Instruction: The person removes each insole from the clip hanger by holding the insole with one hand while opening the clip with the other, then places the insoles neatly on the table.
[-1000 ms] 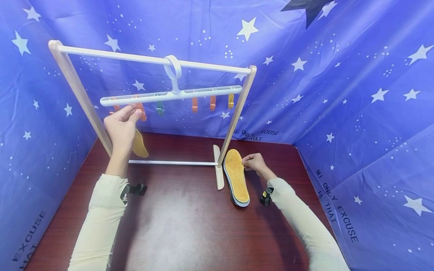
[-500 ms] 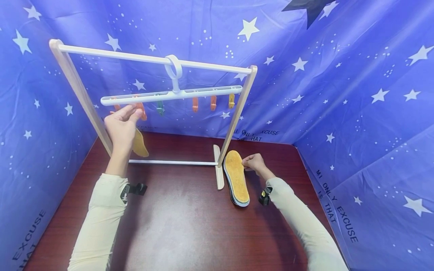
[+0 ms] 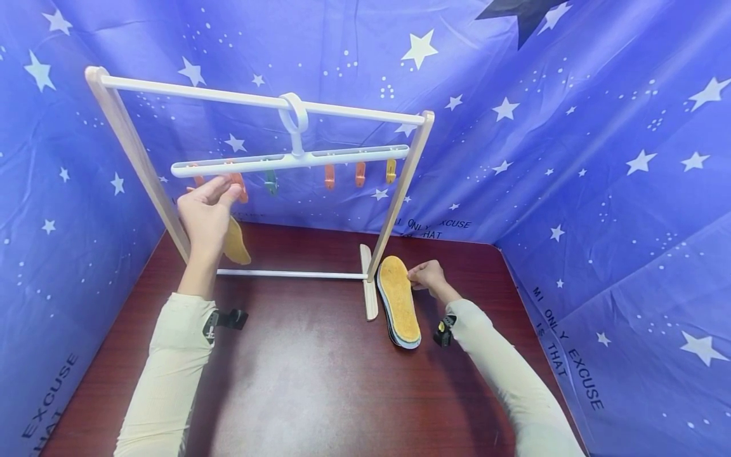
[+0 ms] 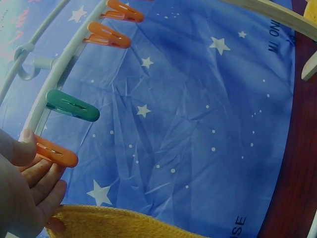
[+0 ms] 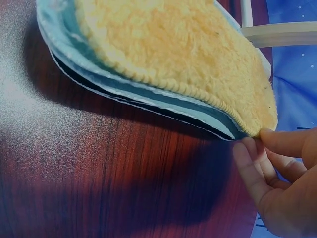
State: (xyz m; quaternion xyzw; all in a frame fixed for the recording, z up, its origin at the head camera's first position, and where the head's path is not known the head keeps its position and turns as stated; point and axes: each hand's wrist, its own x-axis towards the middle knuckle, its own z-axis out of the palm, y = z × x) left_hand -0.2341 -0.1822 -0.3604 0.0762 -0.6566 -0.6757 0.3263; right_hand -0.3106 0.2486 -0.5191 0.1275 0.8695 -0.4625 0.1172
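My left hand is raised at the left part of a white clip hanger. Its thumb and fingers pinch an orange clip. Below that hand hangs a yellow insole, its upper end hidden by the hand in the head view. On the right, my right hand pinches the side edge of another yellow fuzzy insole. This one lies on top of a stack of grey-blue and black-edged insoles, and its edge stands slightly apart from the layers under it by my fingers.
The hanger's ring loops over the top bar of a wooden rack. A green clip, more orange clips and a yellow clip hang along it. A rack foot stands left of the stack on the dark red table. Starry blue cloth surrounds the table.
The far end of the top yellow insole has come slightly lower in the head view. My right wrist has shifted a little left; my left hand keeps its pinch on the orange clip.
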